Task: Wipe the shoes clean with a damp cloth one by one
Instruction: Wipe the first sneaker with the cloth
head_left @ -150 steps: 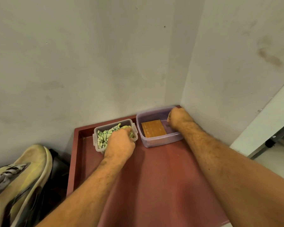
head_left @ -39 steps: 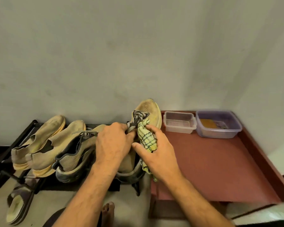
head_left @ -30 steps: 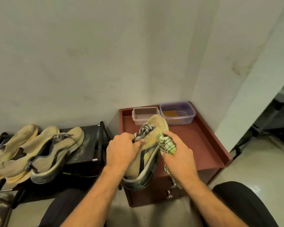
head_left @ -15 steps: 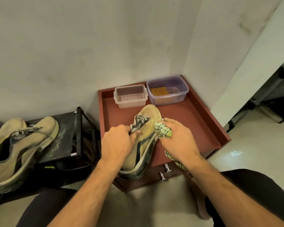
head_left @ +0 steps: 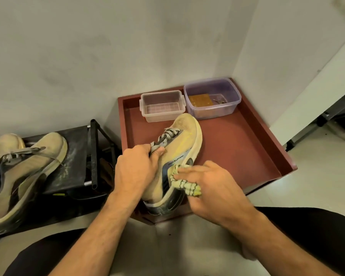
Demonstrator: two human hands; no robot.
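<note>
The right hand (head_left: 211, 188) has its grip clamped on the cloth (head_left: 184, 183), pressing it to the shoe's (head_left: 179, 156) side. The left hand (head_left: 136, 169) has its grip clamped on the shoe at the laces, holding it tilted over the red bench (head_left: 237, 148). Left, more shoes (head_left: 22, 172) lie on a black rack (head_left: 76, 156). Farthest, a clear box (head_left: 162, 106) and a purple box (head_left: 212, 98) stand side by side on the bench.

Red-brown tabletop (head_left: 237, 148) with raised rim, set in wall corner. Two plastic containers at its back edge: clear one (head_left: 162, 105) left, purple-tinted one (head_left: 212, 97) right, side by side
</note>
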